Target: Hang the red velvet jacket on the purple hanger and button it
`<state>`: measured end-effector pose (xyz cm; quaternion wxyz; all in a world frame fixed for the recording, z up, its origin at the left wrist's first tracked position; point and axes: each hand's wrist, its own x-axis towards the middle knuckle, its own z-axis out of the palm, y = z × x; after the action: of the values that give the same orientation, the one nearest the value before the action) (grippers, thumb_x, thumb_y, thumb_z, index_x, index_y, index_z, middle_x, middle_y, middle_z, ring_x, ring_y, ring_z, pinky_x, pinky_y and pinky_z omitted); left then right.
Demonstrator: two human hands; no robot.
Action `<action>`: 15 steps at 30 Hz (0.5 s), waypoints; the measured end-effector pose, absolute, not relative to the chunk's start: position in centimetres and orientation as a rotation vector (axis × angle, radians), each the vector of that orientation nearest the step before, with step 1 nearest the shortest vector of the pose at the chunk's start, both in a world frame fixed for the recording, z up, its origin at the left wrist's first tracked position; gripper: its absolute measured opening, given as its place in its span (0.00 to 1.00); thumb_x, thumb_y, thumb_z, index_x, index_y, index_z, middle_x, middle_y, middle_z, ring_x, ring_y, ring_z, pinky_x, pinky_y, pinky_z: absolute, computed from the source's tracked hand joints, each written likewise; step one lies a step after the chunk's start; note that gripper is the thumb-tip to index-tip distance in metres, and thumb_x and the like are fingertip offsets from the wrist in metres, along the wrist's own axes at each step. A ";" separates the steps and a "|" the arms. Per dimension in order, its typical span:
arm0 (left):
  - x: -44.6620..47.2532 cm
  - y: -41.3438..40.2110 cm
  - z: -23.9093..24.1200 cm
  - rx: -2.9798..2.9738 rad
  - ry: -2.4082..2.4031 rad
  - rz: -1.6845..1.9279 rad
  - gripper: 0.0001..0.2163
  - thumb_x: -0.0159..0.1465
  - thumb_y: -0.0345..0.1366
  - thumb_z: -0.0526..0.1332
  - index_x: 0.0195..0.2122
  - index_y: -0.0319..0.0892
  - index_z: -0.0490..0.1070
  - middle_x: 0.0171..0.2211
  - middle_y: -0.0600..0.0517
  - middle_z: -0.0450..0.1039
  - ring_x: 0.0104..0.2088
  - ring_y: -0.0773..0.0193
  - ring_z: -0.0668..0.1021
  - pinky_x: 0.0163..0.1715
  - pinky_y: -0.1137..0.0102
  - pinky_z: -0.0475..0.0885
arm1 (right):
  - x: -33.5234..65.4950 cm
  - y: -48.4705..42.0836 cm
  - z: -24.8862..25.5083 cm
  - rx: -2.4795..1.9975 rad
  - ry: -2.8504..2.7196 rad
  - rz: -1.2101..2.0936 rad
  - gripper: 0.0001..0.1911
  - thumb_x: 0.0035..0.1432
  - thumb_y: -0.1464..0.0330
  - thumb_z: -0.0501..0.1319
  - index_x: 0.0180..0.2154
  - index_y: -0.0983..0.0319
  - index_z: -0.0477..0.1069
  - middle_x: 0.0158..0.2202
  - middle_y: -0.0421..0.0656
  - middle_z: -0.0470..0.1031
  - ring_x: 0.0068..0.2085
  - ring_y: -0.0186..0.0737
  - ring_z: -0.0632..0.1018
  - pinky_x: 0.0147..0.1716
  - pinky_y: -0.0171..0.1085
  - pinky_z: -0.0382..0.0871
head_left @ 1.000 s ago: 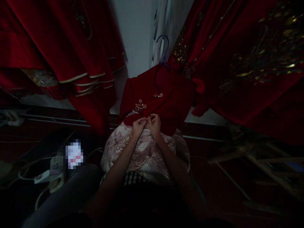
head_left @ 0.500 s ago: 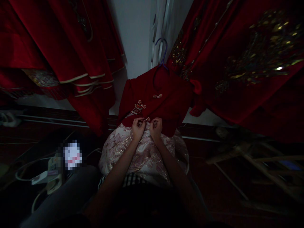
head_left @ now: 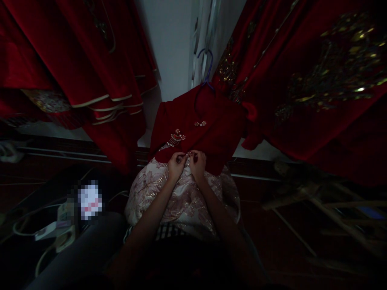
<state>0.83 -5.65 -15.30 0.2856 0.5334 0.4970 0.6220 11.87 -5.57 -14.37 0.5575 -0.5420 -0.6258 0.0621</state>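
Red garments [head_left: 69, 52] are hung on both sides; between them a red top [head_left: 219, 133] is spread over pale floral cloth [head_left: 148, 183]. By the left hand [head_left: 176, 165] and right hand [head_left: 198, 163] its lower edge is reached. A tasselled ornament [head_left: 175, 139] and a paired ornament [head_left: 200, 124] appear already set above; a small flower ornament [head_left: 189, 154] is pinched between both hands' fingertips, its fastening apparently unfinished, though this cannot be confirmed.

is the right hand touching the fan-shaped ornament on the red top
Apart. The head view shows a stretch of the red top between the right hand and the fan-shaped ornament.
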 end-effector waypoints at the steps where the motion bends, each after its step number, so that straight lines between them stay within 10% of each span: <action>1: 0.8 -5.6 -15.4 1.402 1.325 1.652 0.10 0.56 0.42 0.65 0.36 0.43 0.74 0.26 0.55 0.72 0.26 0.69 0.73 0.29 0.75 0.66 | 11.9 -5.5 -14.4 -1.274 -1.473 0.150 0.07 0.58 0.71 0.55 0.37 0.60 0.71 0.37 0.43 0.76 0.40 0.42 0.70 0.45 0.41 0.60; 15: 0.4 -5.7 -15.1 1.295 1.137 1.546 0.10 0.54 0.40 0.65 0.32 0.40 0.76 0.30 0.51 0.78 0.30 0.66 0.77 0.32 0.73 0.70 | 11.9 -5.9 -14.4 -1.237 -1.533 0.118 0.07 0.56 0.70 0.58 0.39 0.60 0.70 0.37 0.42 0.75 0.38 0.40 0.71 0.44 0.39 0.59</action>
<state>0.41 -5.68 -15.08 0.4017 0.5122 0.4497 0.6116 11.92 -5.87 -14.42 0.5513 -0.5229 -0.6482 0.0499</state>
